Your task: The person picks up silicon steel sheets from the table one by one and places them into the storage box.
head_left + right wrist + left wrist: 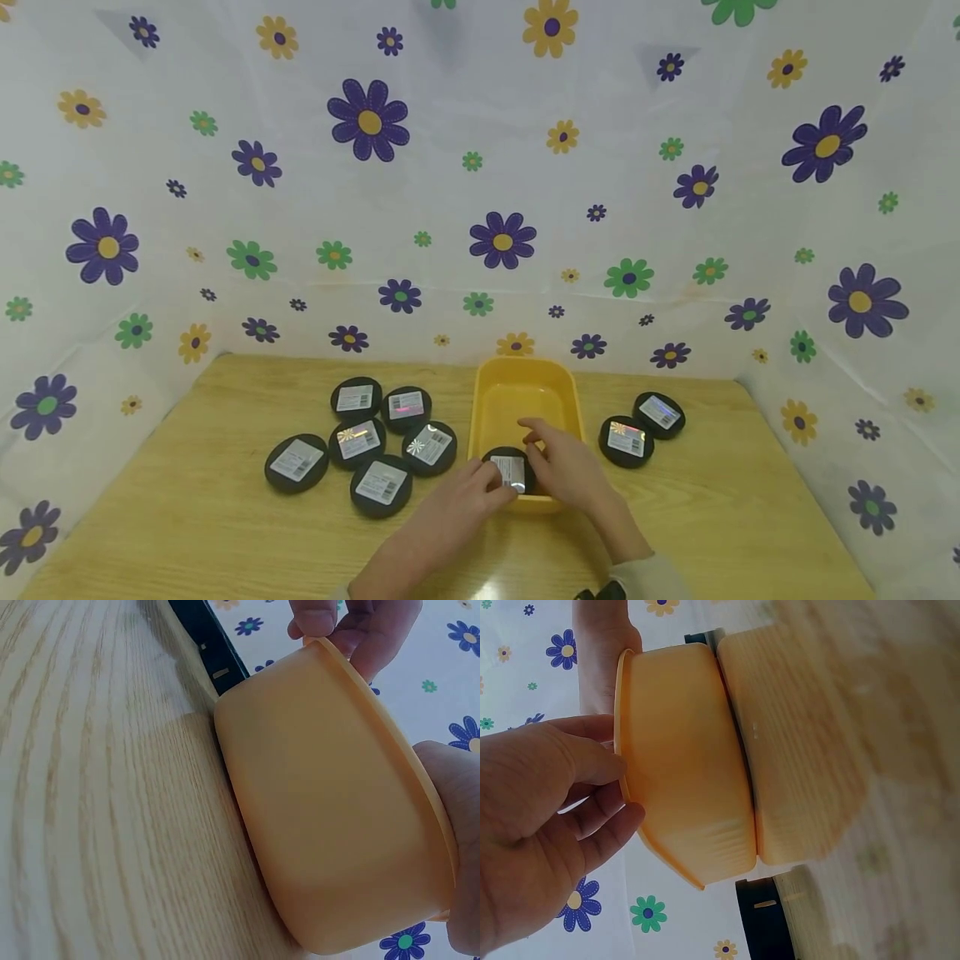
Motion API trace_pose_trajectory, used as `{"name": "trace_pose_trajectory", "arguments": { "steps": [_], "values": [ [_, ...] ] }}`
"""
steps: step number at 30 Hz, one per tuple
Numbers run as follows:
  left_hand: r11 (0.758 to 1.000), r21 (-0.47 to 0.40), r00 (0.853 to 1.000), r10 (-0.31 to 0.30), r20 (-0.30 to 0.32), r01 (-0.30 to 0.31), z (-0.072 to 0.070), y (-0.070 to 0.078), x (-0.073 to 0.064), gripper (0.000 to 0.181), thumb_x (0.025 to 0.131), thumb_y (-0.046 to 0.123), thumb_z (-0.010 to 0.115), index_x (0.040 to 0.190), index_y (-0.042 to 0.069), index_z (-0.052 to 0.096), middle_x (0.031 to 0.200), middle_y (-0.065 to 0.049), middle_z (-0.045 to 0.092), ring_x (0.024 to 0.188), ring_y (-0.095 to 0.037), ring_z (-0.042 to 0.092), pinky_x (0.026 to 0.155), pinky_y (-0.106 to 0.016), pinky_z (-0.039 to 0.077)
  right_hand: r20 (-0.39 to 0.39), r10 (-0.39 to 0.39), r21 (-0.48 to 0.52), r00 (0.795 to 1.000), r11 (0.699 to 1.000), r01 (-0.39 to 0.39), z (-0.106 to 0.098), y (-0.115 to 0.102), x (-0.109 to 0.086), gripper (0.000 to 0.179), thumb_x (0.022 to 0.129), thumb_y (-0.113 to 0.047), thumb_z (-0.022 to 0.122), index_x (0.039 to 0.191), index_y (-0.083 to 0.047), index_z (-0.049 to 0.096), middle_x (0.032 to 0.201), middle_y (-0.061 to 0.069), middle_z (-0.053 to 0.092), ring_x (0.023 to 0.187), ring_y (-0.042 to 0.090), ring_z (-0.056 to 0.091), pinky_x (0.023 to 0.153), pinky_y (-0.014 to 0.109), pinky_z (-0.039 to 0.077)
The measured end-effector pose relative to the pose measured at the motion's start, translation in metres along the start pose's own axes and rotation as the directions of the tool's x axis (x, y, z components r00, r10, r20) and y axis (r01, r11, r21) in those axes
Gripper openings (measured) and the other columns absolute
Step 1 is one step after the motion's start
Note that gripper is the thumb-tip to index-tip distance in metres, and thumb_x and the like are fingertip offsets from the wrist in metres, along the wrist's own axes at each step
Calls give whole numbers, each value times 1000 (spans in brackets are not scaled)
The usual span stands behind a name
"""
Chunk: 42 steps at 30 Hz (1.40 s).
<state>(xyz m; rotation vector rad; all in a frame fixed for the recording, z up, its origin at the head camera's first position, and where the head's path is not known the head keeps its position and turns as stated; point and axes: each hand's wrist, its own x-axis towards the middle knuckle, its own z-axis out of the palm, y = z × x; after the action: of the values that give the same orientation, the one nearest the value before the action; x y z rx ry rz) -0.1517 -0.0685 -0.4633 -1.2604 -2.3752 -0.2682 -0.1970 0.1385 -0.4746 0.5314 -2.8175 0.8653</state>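
In the head view a yellow tray stands on the table, and a flat black round container with a white and silver label lies at its near end. My left hand reaches over the near left corner, its bent finger and thumb at the container's left edge. In the left wrist view that left hand has its fingertips at the tray's rim. My right hand is over the tray's right side, index finger stretched leftward, thumb beside the container's right edge. The right wrist view hides its fingertips behind the tray wall.
Several similar black round containers lie grouped left of the tray. Two more containers touch each other to its right. The wooden table is enclosed by a white flower-patterned cloth behind and at both sides.
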Motion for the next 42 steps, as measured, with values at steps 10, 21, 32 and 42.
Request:
{"name": "trace_pose_trajectory", "arguments": {
  "steps": [10, 21, 32, 42],
  "values": [
    [1000, -3, 1000, 14, -18, -14, 1, -2, 0, 26, 81, 3, 71, 100, 20, 70, 91, 2, 54, 82, -13, 49, 73, -22, 45, -154, 27, 138, 988, 990, -6, 0, 0, -5, 31, 95, -11, 60, 126, -11, 64, 99, 0, 73, 78, 11, 66, 68, 26, 54],
    [1000, 7, 1000, 10, 12, -10, -2, -2, -1, 28, 81, 2, 72, 102, 20, 70, 92, 2, 53, 82, -13, 49, 74, -22, 45, -294, -61, 157, 954, 981, 111, 3, 1, -5, 27, 91, -1, 62, 117, -3, 67, 92, 6, 73, 80, 14, 67, 71, 30, 57],
    [999, 39, 1000, 29, 5, -29, -4, 0, 3, 25, 82, 3, 72, 100, 20, 69, 90, 3, 53, 81, -12, 50, 72, -21, 45, -384, -195, 14, 902, 976, 217, -7, 0, -10, 30, 86, 1, 66, 115, -6, 69, 104, 5, 70, 100, 23, 64, 85, 41, 54],
    [996, 90, 1000, 19, 12, -20, -7, 1, 4, 21, 82, 7, 71, 97, 21, 69, 88, 4, 52, 80, -12, 51, 72, -22, 45, -396, -236, -62, 887, 971, 231, -32, 0, -25, 31, 84, 1, 69, 115, -7, 69, 110, 8, 68, 105, 26, 62, 89, 44, 53]
  ]
}}
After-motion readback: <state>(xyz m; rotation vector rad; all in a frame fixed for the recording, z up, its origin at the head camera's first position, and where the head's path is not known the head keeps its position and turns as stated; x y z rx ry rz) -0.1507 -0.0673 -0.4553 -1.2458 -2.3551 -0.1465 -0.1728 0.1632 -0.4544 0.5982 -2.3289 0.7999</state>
